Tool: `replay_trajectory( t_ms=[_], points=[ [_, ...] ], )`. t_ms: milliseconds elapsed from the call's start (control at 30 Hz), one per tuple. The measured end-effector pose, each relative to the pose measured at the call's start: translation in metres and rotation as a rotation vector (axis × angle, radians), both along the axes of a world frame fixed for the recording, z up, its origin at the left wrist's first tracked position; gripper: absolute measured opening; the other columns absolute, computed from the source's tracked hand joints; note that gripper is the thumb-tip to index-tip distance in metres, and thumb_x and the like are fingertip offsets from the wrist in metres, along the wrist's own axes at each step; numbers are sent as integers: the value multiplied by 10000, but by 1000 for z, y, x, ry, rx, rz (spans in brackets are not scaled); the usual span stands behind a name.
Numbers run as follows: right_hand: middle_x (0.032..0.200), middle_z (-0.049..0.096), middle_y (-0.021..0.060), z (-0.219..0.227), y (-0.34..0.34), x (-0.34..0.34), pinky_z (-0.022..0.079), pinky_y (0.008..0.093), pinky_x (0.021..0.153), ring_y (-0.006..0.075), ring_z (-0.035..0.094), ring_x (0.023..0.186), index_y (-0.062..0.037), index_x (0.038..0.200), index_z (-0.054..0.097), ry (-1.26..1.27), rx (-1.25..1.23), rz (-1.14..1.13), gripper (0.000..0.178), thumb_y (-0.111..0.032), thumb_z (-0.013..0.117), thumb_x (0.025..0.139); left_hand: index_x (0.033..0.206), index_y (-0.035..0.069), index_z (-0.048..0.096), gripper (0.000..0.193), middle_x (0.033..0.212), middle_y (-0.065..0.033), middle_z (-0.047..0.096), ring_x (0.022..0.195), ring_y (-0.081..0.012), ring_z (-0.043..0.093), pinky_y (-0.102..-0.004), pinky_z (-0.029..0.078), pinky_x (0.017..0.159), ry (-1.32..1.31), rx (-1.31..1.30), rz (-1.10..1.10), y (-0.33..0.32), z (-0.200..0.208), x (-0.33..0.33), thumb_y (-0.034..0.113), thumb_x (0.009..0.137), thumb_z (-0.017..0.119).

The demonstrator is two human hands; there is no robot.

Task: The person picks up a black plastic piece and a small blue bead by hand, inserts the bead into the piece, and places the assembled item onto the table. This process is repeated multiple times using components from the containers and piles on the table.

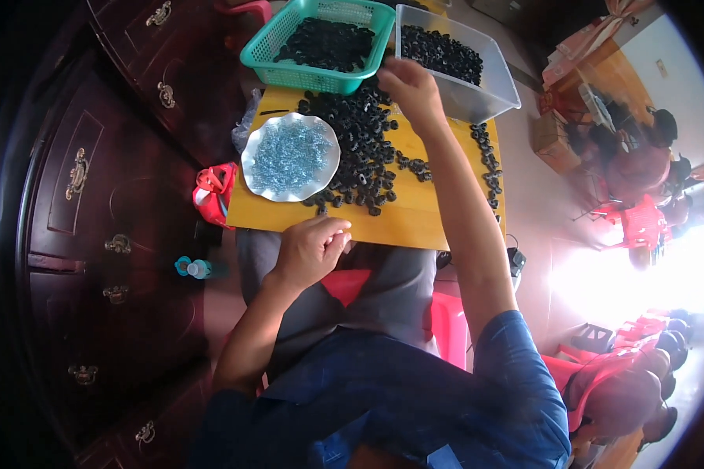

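At the table's near edge, my left hand (pixel 311 248) is closed, thumb against curled fingers; whatever it pinches is too small to make out. My right hand (pixel 412 90) reaches across to the far side, between the green basket (pixel 309 79) and the clear plastic bin (pixel 477 92). Its fingers are curled together, with their contents hidden. A heap of small black ring-shaped parts (pixel 360 144) covers the middle of the table. Left of the heap, a white scalloped plate (pixel 270 187) holds many small shiny silvery-blue metal pieces (pixel 289 152).
Black parts fill both containers. A row of black parts (pixel 486 160) lines the yellow table's (pixel 414 223) right edge. Dark wooden cabinets (pixel 117 195) stand at left, beside a red bag (pixel 213 187) and a bottle (pixel 199 269). Other people sit on red chairs (pixel 643 223) at right.
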State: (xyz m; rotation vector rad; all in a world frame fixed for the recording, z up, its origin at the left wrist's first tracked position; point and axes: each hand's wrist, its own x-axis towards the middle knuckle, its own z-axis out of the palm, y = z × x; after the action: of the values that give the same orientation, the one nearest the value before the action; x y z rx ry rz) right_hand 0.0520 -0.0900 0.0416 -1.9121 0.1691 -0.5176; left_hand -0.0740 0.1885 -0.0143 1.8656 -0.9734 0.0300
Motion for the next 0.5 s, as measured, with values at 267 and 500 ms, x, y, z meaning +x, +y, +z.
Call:
replay_trajectory(
  t_ms=[267,500],
  points=[
    [893,752,92,-52,-112,-120,555,375,789,261,722,841,-123,990,763,408,-506,-379,244,-296,687,835,930,-16,671,105,794,-121,698,715,-286,690,-354,528,633,21,12,-32,-6,-2,-3,19,831,678],
    [905,747,96,-63,-131,-127,551,406,795,281,707,891,-148,944,761,646,-712,-371,295,-376,733,758,938,-23,681,126,818,-148,697,731,-302,685,-352,523,652,69,65,-42,-8,-1,-8,15,820,702]
  ],
)
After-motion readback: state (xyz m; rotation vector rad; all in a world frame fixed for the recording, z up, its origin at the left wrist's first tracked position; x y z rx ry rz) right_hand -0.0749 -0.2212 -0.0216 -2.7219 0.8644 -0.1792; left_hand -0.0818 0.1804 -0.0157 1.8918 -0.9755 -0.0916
